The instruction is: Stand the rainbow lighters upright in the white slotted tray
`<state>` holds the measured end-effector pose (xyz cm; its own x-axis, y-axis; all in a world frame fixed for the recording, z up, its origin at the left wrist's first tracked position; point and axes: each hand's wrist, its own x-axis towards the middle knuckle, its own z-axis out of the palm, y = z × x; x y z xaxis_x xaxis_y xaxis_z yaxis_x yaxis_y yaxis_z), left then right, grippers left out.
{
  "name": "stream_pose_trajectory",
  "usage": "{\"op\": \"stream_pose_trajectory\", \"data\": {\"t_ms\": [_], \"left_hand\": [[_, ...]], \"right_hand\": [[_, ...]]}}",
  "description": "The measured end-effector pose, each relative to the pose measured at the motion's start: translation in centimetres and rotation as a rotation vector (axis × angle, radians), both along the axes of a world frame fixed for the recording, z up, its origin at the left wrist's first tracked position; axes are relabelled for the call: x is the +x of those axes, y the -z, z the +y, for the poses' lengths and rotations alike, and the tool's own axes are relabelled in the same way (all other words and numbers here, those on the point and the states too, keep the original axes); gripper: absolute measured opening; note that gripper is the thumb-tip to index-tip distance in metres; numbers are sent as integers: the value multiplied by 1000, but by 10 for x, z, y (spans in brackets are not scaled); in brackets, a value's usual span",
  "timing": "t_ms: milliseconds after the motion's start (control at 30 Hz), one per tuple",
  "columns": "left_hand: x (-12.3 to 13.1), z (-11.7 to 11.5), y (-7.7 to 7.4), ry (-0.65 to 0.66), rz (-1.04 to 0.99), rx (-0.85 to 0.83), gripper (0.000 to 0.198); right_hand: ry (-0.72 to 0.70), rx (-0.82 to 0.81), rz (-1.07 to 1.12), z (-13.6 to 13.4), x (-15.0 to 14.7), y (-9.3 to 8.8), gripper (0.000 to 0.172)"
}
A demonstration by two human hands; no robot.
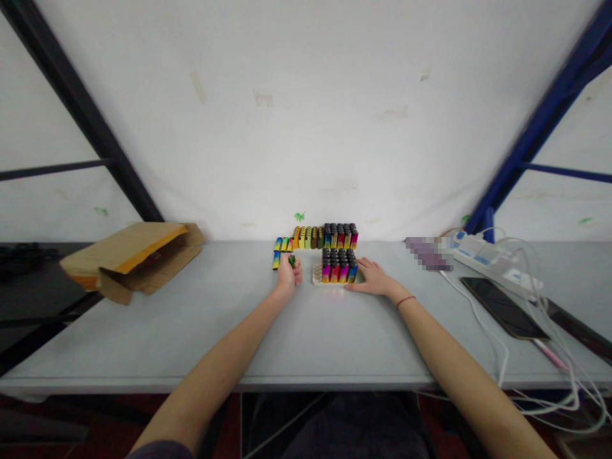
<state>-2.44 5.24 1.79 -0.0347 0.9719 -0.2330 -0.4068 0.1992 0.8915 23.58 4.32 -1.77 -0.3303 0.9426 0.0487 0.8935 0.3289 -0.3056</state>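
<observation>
My left hand (288,278) is closed around a lighter, whose green and black end (292,260) shows above the fingers. Just beyond it lie several blue and yellow lighters (276,260) on their sides. A white tray (317,280) to the right of that hand carries upright, brightly coloured lighters (335,273) with black tops; its left end shows bare slots. My right hand (375,278) rests at the tray's right end, fingers spread, the thumb along the front edge. Behind stand more lighters in a row, yellow and green ones (308,238) beside multicoloured ones (340,236).
An opened brown cardboard package (134,258) lies on the grey table (306,344) at the left. To the right are a phone (504,307), a white power strip (497,261), a blurred purple item (428,253) and tangled white cables (574,382). A white wall closes off the back.
</observation>
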Motion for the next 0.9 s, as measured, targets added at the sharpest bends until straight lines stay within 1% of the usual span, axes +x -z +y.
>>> {"op": "stream_pose_trajectory", "data": {"t_ms": [300, 567, 667, 800, 900], "left_hand": [[-2, -2, -1, 2, -41, 52, 48], [0, 0, -2, 19, -2, -26, 39], [0, -1, -2, 24, 9, -28, 38], [-1, -1, 0, 17, 15, 37, 42], [-1, 1, 6, 67, 37, 74, 46]], "right_hand": [[4, -4, -5, -1, -1, -2, 102], [5, 5, -11, -1, 0, -1, 102], [3, 5, -7, -1, 0, -2, 103], [3, 0, 1, -1, 0, -1, 103], [-6, 1, 12, 0, 0, -1, 102]]}}
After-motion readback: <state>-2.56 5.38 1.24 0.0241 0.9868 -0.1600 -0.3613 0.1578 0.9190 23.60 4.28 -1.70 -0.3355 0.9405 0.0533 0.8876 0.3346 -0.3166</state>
